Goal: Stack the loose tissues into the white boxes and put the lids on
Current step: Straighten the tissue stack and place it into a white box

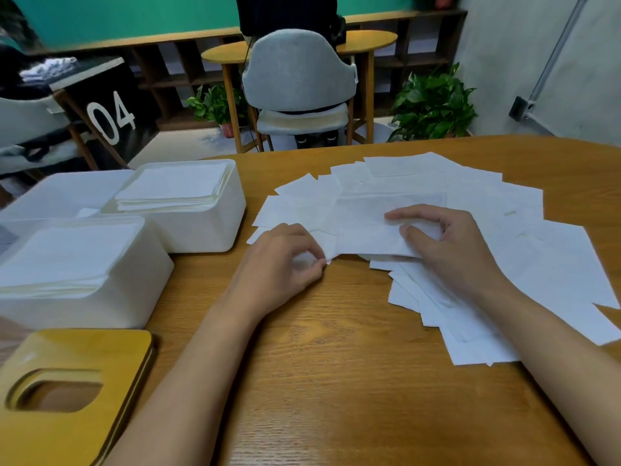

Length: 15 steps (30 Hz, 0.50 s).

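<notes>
Several loose white tissues (470, 203) lie fanned out over the right half of the wooden table. My left hand (285, 264) pinches the near left corner of one tissue (363, 230). My right hand (447, 243) grips the same tissue's right edge between thumb and curled fingers. At the left stand two white boxes without lids, a far one (201, 230) and a near one (100, 304), each holding a stack of tissues. A third white box (60, 193) sits behind them. A yellow wooden lid (77, 358) with a rounded slot lies at the near left.
The wooden table (319, 364) shows bare surface between my forearms. Beyond the far edge stand a grey chair (299, 75), a small round table (369, 42), potted plants (433, 105) and a black sign marked 04 (111, 116).
</notes>
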Each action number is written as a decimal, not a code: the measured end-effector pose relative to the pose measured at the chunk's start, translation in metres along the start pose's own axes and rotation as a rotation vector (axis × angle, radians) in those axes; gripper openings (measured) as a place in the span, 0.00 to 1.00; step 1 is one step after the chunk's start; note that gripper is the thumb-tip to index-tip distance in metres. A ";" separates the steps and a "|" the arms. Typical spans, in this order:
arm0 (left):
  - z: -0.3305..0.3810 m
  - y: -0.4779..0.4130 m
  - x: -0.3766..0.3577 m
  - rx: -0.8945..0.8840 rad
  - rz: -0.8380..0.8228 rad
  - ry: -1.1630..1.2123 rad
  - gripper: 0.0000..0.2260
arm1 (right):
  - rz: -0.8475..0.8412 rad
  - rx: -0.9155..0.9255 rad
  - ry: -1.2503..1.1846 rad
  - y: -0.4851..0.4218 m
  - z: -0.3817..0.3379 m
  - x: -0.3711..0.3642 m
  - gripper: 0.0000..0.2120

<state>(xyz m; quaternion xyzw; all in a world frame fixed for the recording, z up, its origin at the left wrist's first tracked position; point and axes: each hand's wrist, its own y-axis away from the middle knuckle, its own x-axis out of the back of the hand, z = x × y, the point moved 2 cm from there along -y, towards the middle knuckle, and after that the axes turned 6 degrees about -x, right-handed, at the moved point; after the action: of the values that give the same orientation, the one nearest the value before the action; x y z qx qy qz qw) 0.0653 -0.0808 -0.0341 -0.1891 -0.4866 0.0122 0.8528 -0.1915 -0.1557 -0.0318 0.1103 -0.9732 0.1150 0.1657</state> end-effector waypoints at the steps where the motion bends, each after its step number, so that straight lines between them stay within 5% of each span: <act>1: 0.003 0.000 0.001 -0.012 -0.015 -0.006 0.01 | 0.016 0.006 0.001 -0.001 0.001 0.001 0.15; 11: 0.018 0.001 0.012 0.003 0.068 0.233 0.04 | 0.055 0.068 0.065 -0.002 0.001 0.003 0.18; 15: 0.030 0.000 0.012 0.004 0.052 0.477 0.06 | -0.089 0.112 0.095 0.004 -0.011 0.001 0.19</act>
<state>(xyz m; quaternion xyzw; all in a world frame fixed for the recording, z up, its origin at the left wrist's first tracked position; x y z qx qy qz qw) 0.0465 -0.0692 -0.0101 -0.1973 -0.2665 -0.0099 0.9434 -0.1901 -0.1495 -0.0224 0.1571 -0.9504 0.1666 0.2104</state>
